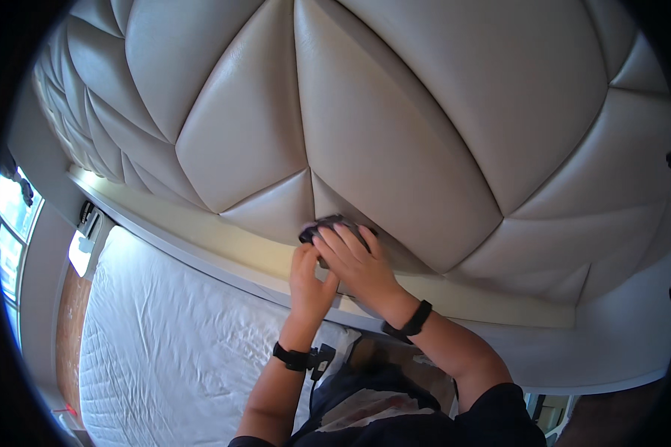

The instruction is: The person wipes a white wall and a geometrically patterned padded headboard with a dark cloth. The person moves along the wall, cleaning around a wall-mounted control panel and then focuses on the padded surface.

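Observation:
A small black object (328,221), with an outline too blurred to name, is at the lower edge of the padded headboard (380,127). My right hand (359,267) lies over it, fingers bent around its top and side. Just to the left, my left hand (311,289) has its fingers curled up against the underside of the same object; its fingertips are partly hidden. Both hands touch each other there. Each wrist wears a black band; the left band (294,357) carries a small black box with a cable.
A pale ledge (253,253) runs under the cream, leather-like panels. Below left is a bed with a wrinkled white cover (179,335). A white bedside unit (89,242) stands at far left beside a window (13,246). A grey curved edge (611,365) spans the lower right.

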A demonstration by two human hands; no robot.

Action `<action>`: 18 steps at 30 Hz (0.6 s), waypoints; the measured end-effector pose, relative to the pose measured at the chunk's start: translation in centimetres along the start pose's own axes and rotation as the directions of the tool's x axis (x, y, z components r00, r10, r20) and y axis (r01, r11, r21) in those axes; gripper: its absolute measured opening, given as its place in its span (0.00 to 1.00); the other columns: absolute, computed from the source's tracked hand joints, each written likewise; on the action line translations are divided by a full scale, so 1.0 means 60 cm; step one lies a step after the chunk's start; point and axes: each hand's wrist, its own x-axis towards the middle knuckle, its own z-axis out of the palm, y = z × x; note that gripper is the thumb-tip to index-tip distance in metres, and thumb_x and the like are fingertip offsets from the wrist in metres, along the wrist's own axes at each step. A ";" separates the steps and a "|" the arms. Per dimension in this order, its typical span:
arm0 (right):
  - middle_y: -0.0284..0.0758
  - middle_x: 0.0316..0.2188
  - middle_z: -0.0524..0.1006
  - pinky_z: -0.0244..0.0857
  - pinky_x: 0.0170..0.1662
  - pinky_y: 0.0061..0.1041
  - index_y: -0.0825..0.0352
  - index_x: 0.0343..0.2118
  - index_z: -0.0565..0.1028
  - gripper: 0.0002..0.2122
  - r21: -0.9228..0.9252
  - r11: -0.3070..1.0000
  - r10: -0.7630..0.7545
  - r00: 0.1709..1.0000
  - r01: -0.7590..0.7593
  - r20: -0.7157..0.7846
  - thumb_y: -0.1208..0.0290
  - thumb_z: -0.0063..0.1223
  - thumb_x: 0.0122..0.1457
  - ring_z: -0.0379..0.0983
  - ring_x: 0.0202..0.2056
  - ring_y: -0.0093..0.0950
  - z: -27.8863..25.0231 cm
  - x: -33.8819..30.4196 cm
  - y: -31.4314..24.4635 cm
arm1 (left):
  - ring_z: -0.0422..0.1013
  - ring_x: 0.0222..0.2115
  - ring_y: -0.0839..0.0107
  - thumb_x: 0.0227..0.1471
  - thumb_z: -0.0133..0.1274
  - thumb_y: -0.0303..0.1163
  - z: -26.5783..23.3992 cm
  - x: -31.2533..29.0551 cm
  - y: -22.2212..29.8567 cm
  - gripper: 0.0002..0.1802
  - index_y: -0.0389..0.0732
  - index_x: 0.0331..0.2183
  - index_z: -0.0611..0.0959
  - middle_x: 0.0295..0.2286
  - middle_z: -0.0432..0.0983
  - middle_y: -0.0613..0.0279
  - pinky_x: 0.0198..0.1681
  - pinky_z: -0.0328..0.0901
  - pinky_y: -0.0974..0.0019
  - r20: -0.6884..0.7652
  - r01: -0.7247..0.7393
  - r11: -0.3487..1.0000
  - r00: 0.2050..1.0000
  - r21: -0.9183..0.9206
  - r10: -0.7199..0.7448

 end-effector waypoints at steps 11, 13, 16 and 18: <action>0.32 0.63 0.70 0.58 0.62 0.47 0.62 0.60 0.72 0.26 0.130 0.989 0.049 0.991 -0.065 0.123 0.72 0.57 0.56 0.63 0.63 0.35 -0.050 -0.127 0.037 | 0.76 0.39 0.48 0.44 0.65 0.25 0.057 -0.049 0.046 0.16 0.34 0.39 0.85 0.37 0.79 0.47 0.44 0.72 0.57 0.286 0.091 0.993 0.956 -0.077 -0.066; 0.35 0.63 0.70 0.58 0.62 0.45 0.63 0.60 0.73 0.23 0.174 0.981 0.078 0.996 -0.085 0.044 0.72 0.55 0.61 0.64 0.63 0.36 -0.076 -0.087 0.032 | 0.76 0.41 0.46 0.44 0.66 0.26 0.028 -0.023 0.066 0.19 0.35 0.42 0.84 0.39 0.79 0.46 0.46 0.72 0.54 0.181 0.023 0.991 0.984 -0.133 0.001; 0.40 0.63 0.71 0.59 0.61 0.43 0.66 0.57 0.75 0.18 0.161 0.986 0.076 0.987 -0.053 -0.143 0.72 0.53 0.64 0.65 0.63 0.38 -0.130 -0.006 0.023 | 0.75 0.43 0.46 0.45 0.65 0.24 -0.028 0.032 0.108 0.26 0.35 0.49 0.83 0.42 0.77 0.45 0.48 0.71 0.55 0.030 -0.110 0.982 0.993 -0.155 0.116; 0.39 0.62 0.72 0.61 0.61 0.43 0.65 0.55 0.76 0.17 0.122 0.992 0.061 0.963 -0.030 -0.262 0.72 0.54 0.64 0.65 0.63 0.38 -0.163 0.066 0.023 | 0.74 0.44 0.47 0.47 0.64 0.22 -0.067 0.083 0.146 0.26 0.34 0.51 0.82 0.44 0.76 0.44 0.49 0.70 0.55 -0.086 -0.176 0.973 0.983 -0.149 0.165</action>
